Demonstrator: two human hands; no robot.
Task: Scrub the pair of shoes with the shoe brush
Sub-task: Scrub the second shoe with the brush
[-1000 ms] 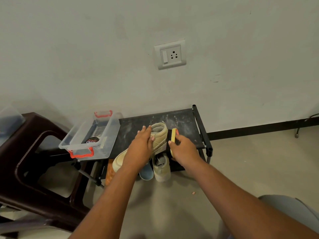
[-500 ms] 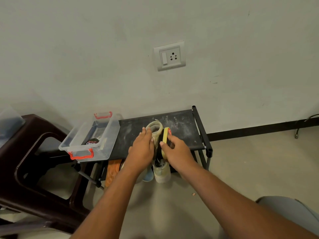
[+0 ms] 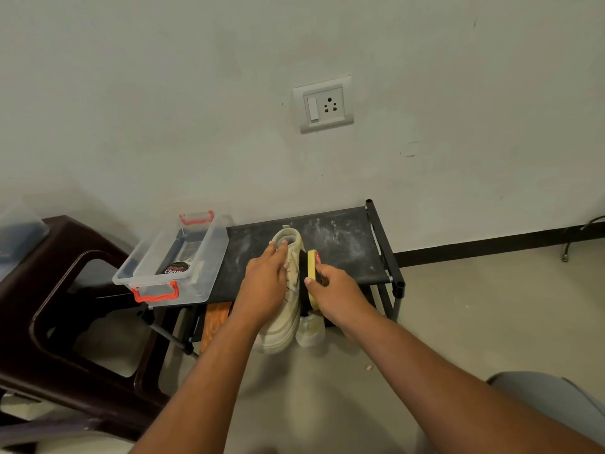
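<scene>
A cream shoe point(image 3: 284, 326) is held over the front of a black shoe rack point(image 3: 347, 247), toe pointing toward me. My left hand point(image 3: 264, 283) grips it from the left side, near the collar. My right hand point(image 3: 340, 294) holds a yellow-backed shoe brush point(image 3: 312, 267) with black bristles pressed against the shoe's right side. The second cream shoe point(image 3: 309, 332) sits on the lower shelf just below, partly hidden by the brush and my right hand.
A clear plastic box point(image 3: 170, 273) with red handles holds a polish tin point(image 3: 176, 267) on the rack's left end. A dark brown plastic chair point(image 3: 49, 322) stands at left. An orange item point(image 3: 214, 319) lies under the rack. A wall socket point(image 3: 323, 104) is above.
The shoe has turned from lying diagonally to pointing toe toward me. The brush has gone from just right of the shoe to flat against its right side and has slid along it.
</scene>
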